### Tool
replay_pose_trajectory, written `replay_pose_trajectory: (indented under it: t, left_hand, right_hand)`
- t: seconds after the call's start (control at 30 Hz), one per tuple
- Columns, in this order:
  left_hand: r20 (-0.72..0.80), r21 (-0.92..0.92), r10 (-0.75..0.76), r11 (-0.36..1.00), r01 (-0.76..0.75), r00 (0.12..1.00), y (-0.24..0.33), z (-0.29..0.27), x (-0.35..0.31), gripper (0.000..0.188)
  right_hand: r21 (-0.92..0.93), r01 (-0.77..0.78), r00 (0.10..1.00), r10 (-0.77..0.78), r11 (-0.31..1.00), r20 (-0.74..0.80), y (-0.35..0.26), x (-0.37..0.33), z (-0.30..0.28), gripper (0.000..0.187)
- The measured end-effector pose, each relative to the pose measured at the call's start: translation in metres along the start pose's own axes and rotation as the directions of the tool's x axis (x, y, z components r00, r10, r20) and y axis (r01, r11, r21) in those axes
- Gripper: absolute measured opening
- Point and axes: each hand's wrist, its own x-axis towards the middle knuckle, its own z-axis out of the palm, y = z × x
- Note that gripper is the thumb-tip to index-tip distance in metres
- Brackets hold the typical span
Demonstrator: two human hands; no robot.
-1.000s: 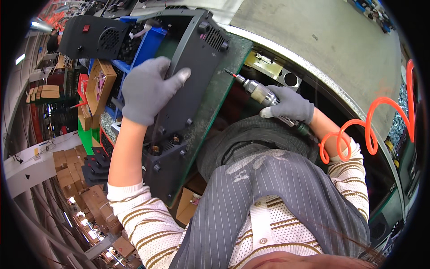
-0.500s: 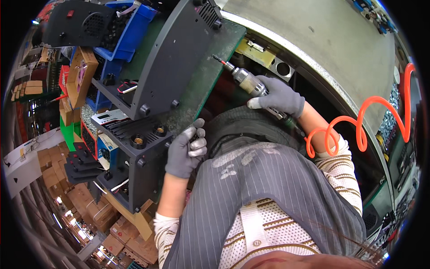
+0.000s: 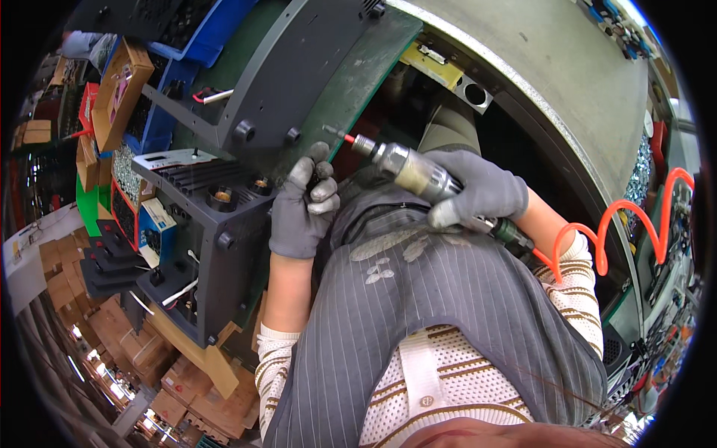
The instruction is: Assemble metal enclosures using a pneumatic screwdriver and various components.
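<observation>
My right hand (image 3: 482,190), in a grey glove, is wrapped round an air screwdriver (image 3: 411,170) with a red coiled hose (image 3: 657,205) at its rear. The driver's bit points up and left, its tip just above the fingers of my left hand (image 3: 299,209). That hand, also gloved, is closed with its fingers curled toward the palm; whatever lies in them is hidden. Left of it stands a dark grey machine housing (image 3: 213,246) with round brass-centred sockets on its front. A large curved grey panel (image 3: 287,75) rises behind, with black round feet near its lower corner.
Blue bins (image 3: 213,33) of dark parts and an open cardboard box (image 3: 123,93) stand at the far left. Stacked cartons (image 3: 190,388) lie low on the left. The green bench edge (image 3: 366,82) runs beside a grey metal surface (image 3: 553,52) at the upper right.
My right hand has brought the screwdriver down and left, its bit nearer my left hand. My left hand has risen slightly. The housing and panel have shifted left in view.
</observation>
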Motion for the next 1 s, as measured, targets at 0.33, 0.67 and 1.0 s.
replay_pose_trajectory:
  t: [0.33, 0.67, 1.0]
  left_hand:
    - [0.056, -0.067, 0.112, 0.992, -0.108, 0.992, 0.002, -0.011, -0.01, 0.033]
    - [0.099, 0.087, 0.256, 0.96, -0.265, 0.961, 0.0, -0.003, -0.022, 0.031]
    - [-0.015, 0.227, 0.288, 0.934, -0.277, 0.958, -0.006, 0.001, -0.058, 0.036]
  right_hand:
    - [-0.066, 0.298, 0.951, -0.29, 0.952, 0.102, -0.001, 0.016, 0.039, 0.068]
    - [0.082, 0.228, 0.952, -0.24, 0.97, 0.191, -0.005, 0.017, 0.042, 0.067]
    - [0.003, 0.316, 0.916, -0.306, 0.949, 0.261, -0.017, 0.025, 0.06, 0.065]
